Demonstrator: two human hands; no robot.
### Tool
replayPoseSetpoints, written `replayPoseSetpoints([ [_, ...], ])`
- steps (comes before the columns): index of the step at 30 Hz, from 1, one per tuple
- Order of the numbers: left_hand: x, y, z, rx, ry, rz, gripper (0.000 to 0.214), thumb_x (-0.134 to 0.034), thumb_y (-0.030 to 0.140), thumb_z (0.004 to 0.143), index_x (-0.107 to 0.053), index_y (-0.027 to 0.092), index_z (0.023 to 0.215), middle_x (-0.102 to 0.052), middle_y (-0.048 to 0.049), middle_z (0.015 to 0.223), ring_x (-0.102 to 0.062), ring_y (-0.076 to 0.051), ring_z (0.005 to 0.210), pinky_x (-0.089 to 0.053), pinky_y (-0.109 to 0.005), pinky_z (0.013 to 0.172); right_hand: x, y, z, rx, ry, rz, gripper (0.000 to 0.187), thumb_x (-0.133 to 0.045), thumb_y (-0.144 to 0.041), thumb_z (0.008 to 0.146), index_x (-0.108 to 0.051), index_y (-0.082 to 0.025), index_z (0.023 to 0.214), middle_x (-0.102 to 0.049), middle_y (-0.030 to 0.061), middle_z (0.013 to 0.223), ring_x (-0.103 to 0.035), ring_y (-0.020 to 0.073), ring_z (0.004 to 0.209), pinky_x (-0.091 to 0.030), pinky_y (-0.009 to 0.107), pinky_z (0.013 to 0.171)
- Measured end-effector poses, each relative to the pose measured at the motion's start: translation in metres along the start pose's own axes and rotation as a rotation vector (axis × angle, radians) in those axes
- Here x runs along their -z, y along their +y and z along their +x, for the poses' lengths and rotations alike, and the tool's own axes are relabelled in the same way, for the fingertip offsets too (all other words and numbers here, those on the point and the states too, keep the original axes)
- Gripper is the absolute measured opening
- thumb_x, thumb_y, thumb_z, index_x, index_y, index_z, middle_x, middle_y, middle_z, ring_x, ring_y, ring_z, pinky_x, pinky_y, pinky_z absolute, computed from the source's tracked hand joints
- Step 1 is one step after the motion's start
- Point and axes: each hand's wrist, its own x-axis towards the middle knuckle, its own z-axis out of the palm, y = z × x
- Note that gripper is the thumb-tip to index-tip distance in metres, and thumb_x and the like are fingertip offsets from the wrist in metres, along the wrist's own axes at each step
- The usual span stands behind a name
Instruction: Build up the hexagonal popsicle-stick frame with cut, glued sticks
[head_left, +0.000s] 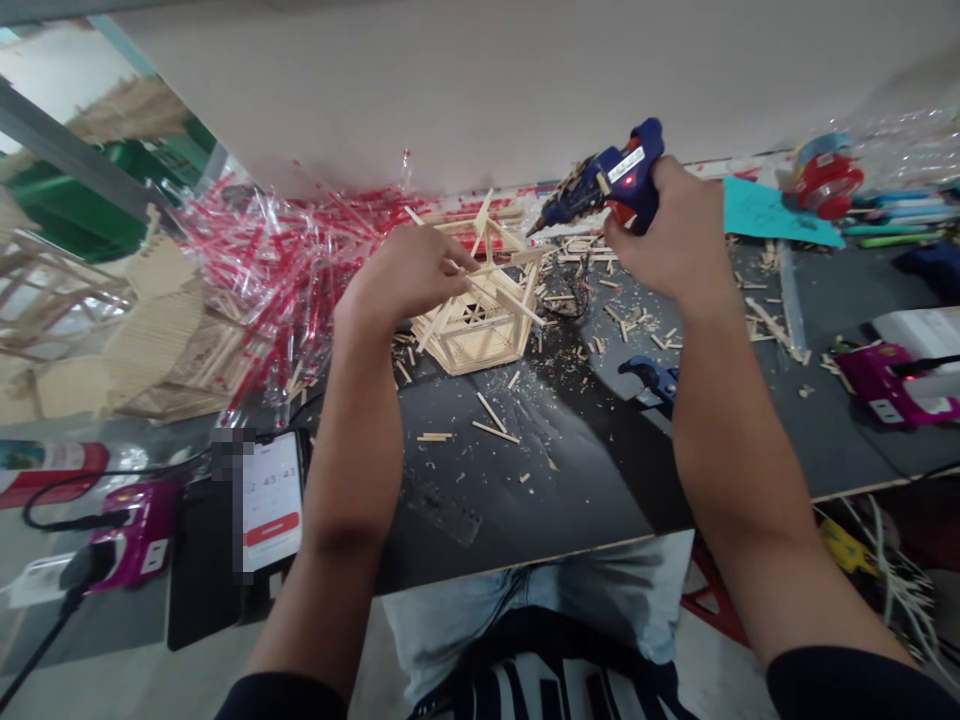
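My right hand (671, 240) grips a blue hot glue gun (626, 175) with a small red light on its side. The gun's nozzle points down and left, close to the right rim of a wooden stick model (487, 340). This model is a many-sided frame of thin pale sticks on the dark table. At its upper left, my left hand (416, 270) has its fingers bent together at one of the sticks. The left fingertips are partly hidden, and whether that stick is fixed to the model I cannot tell.
Loose stick pieces (495, 410) and shavings litter the table (540, 510). Red-and-clear plastic wrappers (277, 250) pile up at back left, near more stick models (157, 330). A phone (271, 500) and purple power strip (139, 530) lie left; a blue clamp (651, 380) lies by my right forearm.
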Motion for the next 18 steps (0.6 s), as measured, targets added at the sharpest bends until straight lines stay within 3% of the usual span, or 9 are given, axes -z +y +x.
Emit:
replayPoseSetpoints([
  [6, -0.001, -0.0004, 0.0001, -0.015, 0.01, 0.004, 0.044, -0.067, 0.032, 0.091, -0.085, 0.024, 0.131, -0.088, -0.0095, 0.112, -0.078, -0.032, 0.116, -0.056, -0.042, 0.105, -0.0035, -0.0048, -0.0014, 0.037, -0.041, 0.009, 0.027, -0.07, -0.047, 0.091, -0.07, -0.033, 0.114, -0.081, 0.0161, 0.112, -0.072, 0.0448, 0.118, -0.058, 0.053, 0.094],
  [18, -0.0004, -0.0006, 0.0014, -0.014, -0.014, 0.025, 0.046, -0.065, 0.033, 0.093, -0.083, 0.02, 0.134, -0.086, -0.0113, 0.116, -0.079, -0.032, 0.116, -0.053, -0.039, 0.106, -0.0077, 0.0028, 0.0013, 0.047, -0.037, 0.021, 0.022, -0.071, -0.049, 0.091, -0.069, -0.035, 0.109, -0.082, 0.0138, 0.109, -0.073, 0.0429, 0.118, -0.06, 0.051, 0.087],
])
